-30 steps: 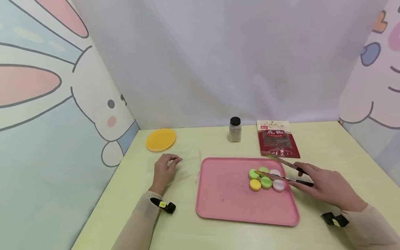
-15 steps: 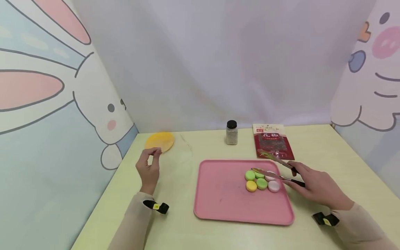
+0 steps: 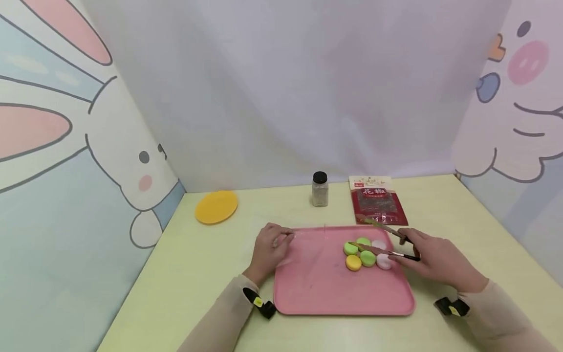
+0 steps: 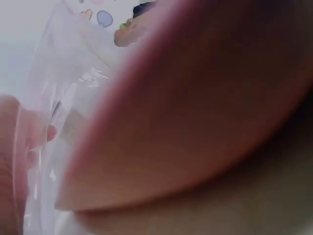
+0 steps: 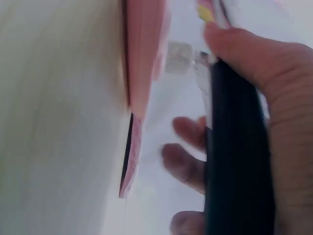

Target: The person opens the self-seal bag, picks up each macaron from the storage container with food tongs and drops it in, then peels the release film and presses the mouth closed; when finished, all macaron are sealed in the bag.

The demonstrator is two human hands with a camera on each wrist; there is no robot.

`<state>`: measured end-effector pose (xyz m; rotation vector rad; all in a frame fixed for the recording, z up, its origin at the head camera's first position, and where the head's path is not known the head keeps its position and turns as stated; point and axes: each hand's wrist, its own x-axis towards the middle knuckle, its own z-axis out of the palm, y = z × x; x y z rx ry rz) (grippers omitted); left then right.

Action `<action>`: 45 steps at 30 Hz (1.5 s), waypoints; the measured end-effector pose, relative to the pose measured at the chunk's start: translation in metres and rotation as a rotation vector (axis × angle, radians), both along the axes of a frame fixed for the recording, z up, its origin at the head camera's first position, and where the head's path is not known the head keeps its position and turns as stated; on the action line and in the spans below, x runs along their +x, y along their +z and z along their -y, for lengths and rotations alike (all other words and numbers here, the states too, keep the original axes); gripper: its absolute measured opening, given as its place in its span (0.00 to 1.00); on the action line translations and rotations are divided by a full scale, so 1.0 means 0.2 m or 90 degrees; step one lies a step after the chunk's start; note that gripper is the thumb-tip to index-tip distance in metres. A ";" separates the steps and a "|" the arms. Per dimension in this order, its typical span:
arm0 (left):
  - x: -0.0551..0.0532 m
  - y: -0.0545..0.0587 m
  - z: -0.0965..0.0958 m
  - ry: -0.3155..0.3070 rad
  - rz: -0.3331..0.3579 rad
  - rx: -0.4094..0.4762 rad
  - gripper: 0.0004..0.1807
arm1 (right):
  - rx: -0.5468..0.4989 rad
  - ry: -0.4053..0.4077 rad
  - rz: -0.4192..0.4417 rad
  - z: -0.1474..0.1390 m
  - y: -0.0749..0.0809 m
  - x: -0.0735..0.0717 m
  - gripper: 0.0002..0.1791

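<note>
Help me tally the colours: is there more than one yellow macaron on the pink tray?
No, the head view shows just one yellow macaron on the pink tray, grouped with green macarons and pale macarons.

Left hand (image 3: 269, 250) pinching, right hand (image 3: 440, 261) gripping

The left forearm (image 3: 220, 315), in a beige sleeve, slants up from the lower edge, its thumb and index fingertips drawn together. The right forearm (image 3: 494, 318), sleeved alike, slants inward from the lower right corner. On that hand the thumb (image 5: 254, 56) reaches forward and the other fingers (image 5: 182, 164) curl, with gaps between them.
</note>
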<state>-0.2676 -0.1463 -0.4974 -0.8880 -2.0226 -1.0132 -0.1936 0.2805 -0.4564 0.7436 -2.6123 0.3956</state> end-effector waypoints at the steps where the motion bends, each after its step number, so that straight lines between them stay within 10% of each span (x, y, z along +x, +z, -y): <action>1: 0.00 0.00 0.00 -0.006 0.002 0.003 0.07 | 0.007 0.008 0.007 0.01 0.03 -0.02 0.32; 9: -0.02 0.02 0.00 -0.003 0.086 0.023 0.06 | 0.103 -0.003 0.190 0.08 0.30 -0.18 0.36; 14: -0.01 0.00 0.02 0.017 0.126 0.046 0.05 | 0.124 0.023 0.322 0.08 0.32 -0.20 0.36; 26: -0.02 0.00 0.02 0.018 0.124 0.057 0.05 | 0.151 0.082 0.241 0.10 0.30 -0.19 0.20; 45: -0.01 -0.01 0.03 -0.007 0.124 0.050 0.05 | 0.133 0.098 0.169 0.09 0.30 -0.21 0.21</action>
